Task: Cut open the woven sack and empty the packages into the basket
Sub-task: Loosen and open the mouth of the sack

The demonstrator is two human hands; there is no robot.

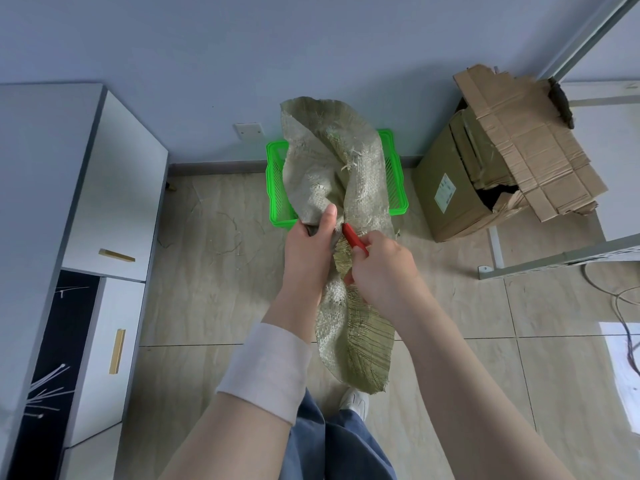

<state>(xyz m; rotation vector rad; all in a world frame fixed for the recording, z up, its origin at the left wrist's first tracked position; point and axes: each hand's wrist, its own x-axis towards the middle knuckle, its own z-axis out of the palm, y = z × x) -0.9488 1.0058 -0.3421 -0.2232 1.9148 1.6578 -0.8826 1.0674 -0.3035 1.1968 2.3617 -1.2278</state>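
The left hand (308,251) tight around woven sack (332,161), right hand (381,268) around red cutter (353,237), sack over green basket (394,188), cardboard box (460,188) nearby.

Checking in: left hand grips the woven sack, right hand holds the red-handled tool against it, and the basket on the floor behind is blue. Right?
Not quite: the basket is green, not blue, as the head view shows. The rest holds: the left hand grips the woven sack, and the right hand holds the red-handled tool against it.
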